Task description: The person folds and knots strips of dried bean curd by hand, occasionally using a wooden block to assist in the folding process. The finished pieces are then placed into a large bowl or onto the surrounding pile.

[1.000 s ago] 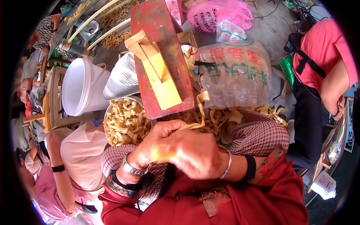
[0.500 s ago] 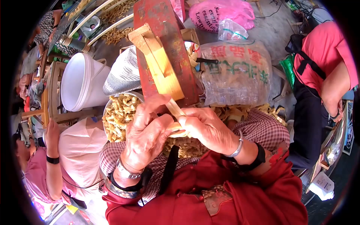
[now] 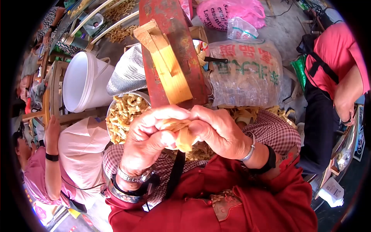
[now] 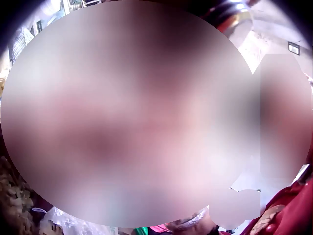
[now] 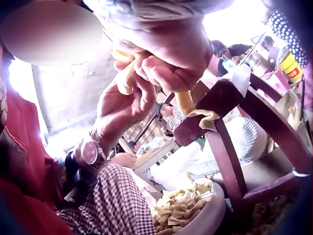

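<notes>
Both hands meet in front of the lap and pinch a soft yellowish strip [image 3: 184,141], folded over on itself between the fingers. My left hand [image 3: 143,137], with a metal watch at its wrist, grips it from the left. From the right, my right hand [image 3: 220,133] holds it between thumb and curled fingers. In the right wrist view a tail of the strip [image 5: 185,102] hangs below the right hand, and a loop shows near the left fingers. Most of the left wrist view is blurred out. Below and left stands a white basin heaped with knotted yellowish pieces [image 3: 123,116].
Ahead is a red bench [image 3: 193,77] bearing a yellow wooden block [image 3: 170,83]. A white bucket [image 3: 81,87] and mesh sack [image 3: 129,73] stand left; a clear printed bag [image 3: 247,77] lies right. People sit at both sides, including one in a pink top [image 3: 334,54].
The hands were crossed over each other, then parted with the strip between them. Now they are close together, with the strip bunched and folded between the fingers.
</notes>
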### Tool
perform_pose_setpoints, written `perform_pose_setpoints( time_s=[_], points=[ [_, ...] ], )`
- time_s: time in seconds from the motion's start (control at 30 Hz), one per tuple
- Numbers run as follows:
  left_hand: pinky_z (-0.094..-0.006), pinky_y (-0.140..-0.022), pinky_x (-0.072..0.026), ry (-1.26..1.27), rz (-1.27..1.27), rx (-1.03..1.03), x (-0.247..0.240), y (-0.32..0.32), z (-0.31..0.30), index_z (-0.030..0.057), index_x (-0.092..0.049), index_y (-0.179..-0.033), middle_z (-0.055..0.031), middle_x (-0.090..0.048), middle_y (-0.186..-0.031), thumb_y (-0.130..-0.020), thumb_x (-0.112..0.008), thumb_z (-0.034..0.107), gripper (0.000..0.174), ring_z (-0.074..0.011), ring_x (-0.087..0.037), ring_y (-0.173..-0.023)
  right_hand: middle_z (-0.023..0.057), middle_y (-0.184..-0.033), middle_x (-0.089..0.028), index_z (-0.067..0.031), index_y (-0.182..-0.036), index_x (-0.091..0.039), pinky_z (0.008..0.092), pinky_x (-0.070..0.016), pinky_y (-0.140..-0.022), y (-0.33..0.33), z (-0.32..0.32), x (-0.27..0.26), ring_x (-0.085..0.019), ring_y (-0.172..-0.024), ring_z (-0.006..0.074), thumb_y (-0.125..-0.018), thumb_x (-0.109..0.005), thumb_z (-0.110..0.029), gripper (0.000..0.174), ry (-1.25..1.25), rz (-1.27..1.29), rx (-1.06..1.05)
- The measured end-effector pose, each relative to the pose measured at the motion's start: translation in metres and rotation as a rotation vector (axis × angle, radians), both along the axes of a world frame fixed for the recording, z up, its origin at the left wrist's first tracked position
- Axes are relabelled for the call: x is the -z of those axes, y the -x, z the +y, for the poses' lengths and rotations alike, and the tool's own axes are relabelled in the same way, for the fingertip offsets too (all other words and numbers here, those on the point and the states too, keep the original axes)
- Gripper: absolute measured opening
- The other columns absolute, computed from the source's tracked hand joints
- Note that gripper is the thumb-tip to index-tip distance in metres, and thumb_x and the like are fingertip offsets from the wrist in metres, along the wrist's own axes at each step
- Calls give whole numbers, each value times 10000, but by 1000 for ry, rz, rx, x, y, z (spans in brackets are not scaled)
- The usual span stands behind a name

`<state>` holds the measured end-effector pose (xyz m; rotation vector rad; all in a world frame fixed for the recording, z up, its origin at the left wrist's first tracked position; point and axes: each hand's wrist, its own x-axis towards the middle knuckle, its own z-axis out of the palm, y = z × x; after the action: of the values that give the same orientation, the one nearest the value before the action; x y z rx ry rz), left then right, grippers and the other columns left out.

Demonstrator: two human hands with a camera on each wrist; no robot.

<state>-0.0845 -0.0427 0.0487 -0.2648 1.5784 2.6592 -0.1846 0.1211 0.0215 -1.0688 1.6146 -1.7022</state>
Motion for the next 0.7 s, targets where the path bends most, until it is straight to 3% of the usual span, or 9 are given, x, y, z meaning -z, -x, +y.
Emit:
perform_pose_setpoints(
  time_s=[0.07, 0.1, 0.13, 0.2, 0.3, 0.4, 0.53, 0.67, 0.7],
  points=[
    [-211, -685, -465, 313, -34, 19, -7, 3, 4, -13, -563, -1193, -57, -606, -1025, -789, -733, 83, 448, -101, -583, -835, 146, -728, -580, -5, -956, -532, 330, -447, -570, -4, -1, 5, -612, -654, 291, -970, -487, -242, 241, 17, -59, 42],
    [-245, -739, -467, 549, 161, 101, 0, 6, -3, 9, -591, -1184, -63, -597, -1045, -766, -737, 38, 444, -130, -573, -888, 148, -728, -581, -4, -973, -535, 329, -448, -571, -8, -3, 5, -610, -648, 290, -970, -486, -236, 237, 46, -114, 63],
    [-323, -918, -429, 780, 166, 178, -3, 7, -8, 3, -573, -1204, -118, -604, -1133, -755, -774, 241, 546, -199, -562, -1052, 150, -728, -582, -2, -990, -538, 329, -449, -573, -10, -5, 6, -608, -642, 289, -971, -485, -230, 234, 76, -171, 86],
    [-331, -908, -427, 924, 218, 143, -9, 10, -5, 6, -557, -1235, -117, -607, -1114, -819, -709, 296, 529, -196, -559, -1021, 155, -784, -618, 5, -1035, -541, 320, -472, -606, -8, -3, 6, -632, -685, 277, -959, -507, -200, 221, 0, -159, 45],
    [-316, -877, -437, 895, 171, 63, 2, 12, 2, -2, -550, -1242, -103, -606, -1112, -887, -617, 350, 504, -183, -561, -982, 132, -805, -629, -5, -1066, -502, 329, -495, -639, -10, -5, 12, -665, -756, 255, -937, -546, -199, 237, -34, -38, 73],
    [-269, -800, -470, 381, 19, -24, 9, 6, 10, 13, -561, -1234, -71, -588, -1120, -949, -533, 286, 395, -141, -560, -951, 131, -768, -628, -18, -1102, -459, 338, -503, -635, -14, -8, 14, -673, -758, 269, -934, -553, -221, 280, -50, -37, 233],
    [-250, -779, -488, 112, -70, 77, -1, 4, 2, -37, -561, -1198, -95, -621, -1087, -974, -462, 354, 461, -148, -598, -867, 110, -748, -643, -22, -1130, -434, 327, -513, -620, -14, -3, 5, -679, -711, 245, -942, -540, -283, 339, -45, 45, 322],
    [-353, -755, -549, -158, -92, 213, 1, 5, 2, -73, -558, -1158, -135, -600, -1008, -966, -456, 379, 502, -196, -602, -859, 64, -824, -594, 20, -1177, -451, 267, -460, -710, -10, 10, 6, -585, -755, 129, -970, -442, -403, 471, -124, -68, 111],
    [-414, -749, -563, -158, -82, 147, -1, 5, 5, -96, -554, -1136, -150, -565, -991, -965, -454, 372, 509, -215, -597, -832, 37, -744, -572, 25, -1140, -482, 250, -440, -664, -6, 10, 11, -535, -683, 104, -971, -440, -400, 459, -91, 99, 175]
  ],
)
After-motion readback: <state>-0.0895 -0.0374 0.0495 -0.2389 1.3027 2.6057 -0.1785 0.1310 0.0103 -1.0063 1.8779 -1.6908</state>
